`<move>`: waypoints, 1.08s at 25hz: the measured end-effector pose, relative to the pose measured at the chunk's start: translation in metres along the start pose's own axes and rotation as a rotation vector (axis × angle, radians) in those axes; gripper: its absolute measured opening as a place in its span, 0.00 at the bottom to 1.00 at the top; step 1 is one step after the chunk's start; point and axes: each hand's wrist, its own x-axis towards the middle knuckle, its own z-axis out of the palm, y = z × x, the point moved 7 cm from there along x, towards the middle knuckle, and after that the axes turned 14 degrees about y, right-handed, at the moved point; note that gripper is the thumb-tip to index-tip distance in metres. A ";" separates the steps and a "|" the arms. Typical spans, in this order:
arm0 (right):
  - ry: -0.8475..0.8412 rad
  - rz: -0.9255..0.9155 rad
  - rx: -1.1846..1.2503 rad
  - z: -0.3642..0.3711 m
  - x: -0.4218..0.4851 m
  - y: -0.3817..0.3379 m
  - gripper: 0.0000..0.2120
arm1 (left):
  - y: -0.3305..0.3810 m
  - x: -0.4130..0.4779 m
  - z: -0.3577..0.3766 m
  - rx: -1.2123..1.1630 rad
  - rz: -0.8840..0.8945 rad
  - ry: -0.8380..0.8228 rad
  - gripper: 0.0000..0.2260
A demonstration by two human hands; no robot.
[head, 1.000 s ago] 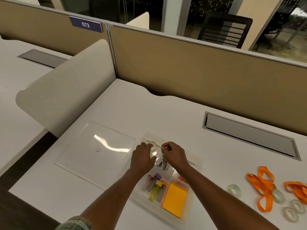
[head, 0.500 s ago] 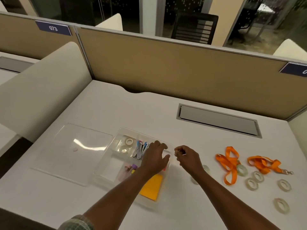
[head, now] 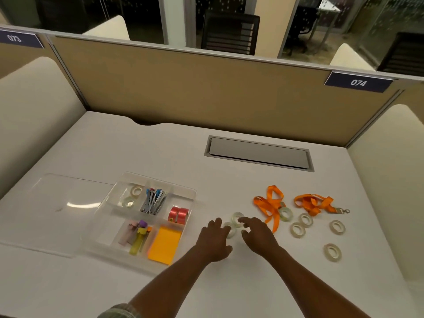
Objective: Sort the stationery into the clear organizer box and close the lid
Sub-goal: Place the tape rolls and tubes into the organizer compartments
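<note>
- Both hands are hovering right of the organizer box (head: 107,204), over two tape rolls (head: 237,218).
- Right hand (head: 258,235) fingers are spreading open, touching the farther roll.
- Left hand (head: 214,241) is curling loosely beside the nearer roll, gripping nothing.

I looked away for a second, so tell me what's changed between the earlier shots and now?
Both hands left the organizer box, where they were placing clips, and moved right to the loose tape rolls on the desk. The left hand and right hand now reach around two rolls, not clearly gripping. The lid, lanyards and the box contents look unchanged.
</note>
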 end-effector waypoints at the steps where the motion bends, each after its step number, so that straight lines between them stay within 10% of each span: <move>1: -0.028 -0.023 -0.032 0.002 -0.002 0.003 0.23 | 0.003 -0.002 0.007 0.038 -0.009 -0.030 0.28; 10: -0.123 -0.127 -0.234 0.021 -0.001 0.016 0.31 | 0.006 -0.024 0.033 0.101 -0.120 -0.004 0.22; 27: -0.017 -0.127 -0.216 0.033 -0.003 0.002 0.14 | -0.022 -0.022 0.023 -0.104 -0.210 0.135 0.13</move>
